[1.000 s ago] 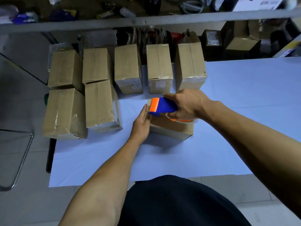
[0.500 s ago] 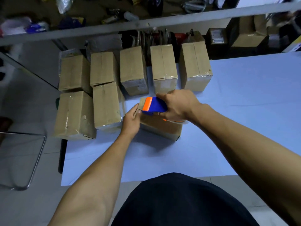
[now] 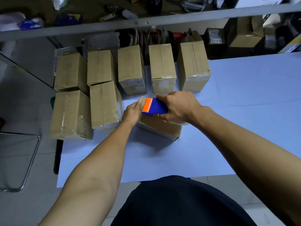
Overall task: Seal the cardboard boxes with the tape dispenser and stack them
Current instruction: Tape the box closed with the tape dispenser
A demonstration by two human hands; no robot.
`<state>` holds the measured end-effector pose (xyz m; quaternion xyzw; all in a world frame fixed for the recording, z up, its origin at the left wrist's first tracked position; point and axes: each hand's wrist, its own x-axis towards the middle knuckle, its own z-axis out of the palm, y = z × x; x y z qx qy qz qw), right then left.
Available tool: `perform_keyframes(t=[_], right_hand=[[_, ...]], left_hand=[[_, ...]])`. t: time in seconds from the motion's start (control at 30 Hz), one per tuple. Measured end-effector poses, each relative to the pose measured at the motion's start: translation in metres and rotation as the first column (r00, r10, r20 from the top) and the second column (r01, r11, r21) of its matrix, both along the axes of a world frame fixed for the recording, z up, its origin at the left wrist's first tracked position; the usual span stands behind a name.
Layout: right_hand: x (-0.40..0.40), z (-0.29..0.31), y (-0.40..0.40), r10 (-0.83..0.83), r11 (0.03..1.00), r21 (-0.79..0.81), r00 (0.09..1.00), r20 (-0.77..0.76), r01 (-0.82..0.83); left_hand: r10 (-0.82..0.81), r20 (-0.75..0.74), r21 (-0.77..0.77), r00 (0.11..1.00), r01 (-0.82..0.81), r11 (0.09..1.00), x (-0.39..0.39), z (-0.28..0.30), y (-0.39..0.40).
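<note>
A cardboard box (image 3: 160, 128) lies on the white table (image 3: 244, 111) in front of me. My right hand (image 3: 177, 108) grips a blue and orange tape dispenser (image 3: 154, 106) and holds it on the box's top near its left end. My left hand (image 3: 132, 111) rests flat against the box's left end, thumb up beside the dispenser's orange tip. Most of the box's top is hidden by the hands and the dispenser.
Several taped cardboard boxes (image 3: 131, 71) stand in rows along the table's back and left. A shelf beam (image 3: 146, 22) with clutter runs above them. A metal chair frame (image 3: 24, 160) stands on the floor at left. More boxes (image 3: 244, 38) sit behind on the right.
The dispenser and my right hand have stayed near the box's left end. The camera view has shifted slightly; my left hand keeps bracing the box's end.
</note>
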<state>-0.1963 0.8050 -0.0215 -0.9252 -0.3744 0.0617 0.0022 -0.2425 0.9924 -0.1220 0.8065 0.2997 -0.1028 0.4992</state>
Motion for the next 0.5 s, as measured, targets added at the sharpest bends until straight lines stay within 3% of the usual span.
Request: perform_keyframes(t=[0.17, 0.5], right_hand=[[0.003, 0.0, -0.002, -0.002, 1.0, -0.007, 1.0, 0.001, 0.002], [-0.003, 0.005, -0.031, -0.028, 0.999, 0.029, 0.999, -0.036, 0.029]], left_hand=[[-0.025, -0.028, 0.148, 0.999, 0.029, 0.989, 0.002, 0.004, -0.001], [0.013, -0.025, 0.199, 1.0, -0.007, 0.98, 0.005, 0.001, -0.002]])
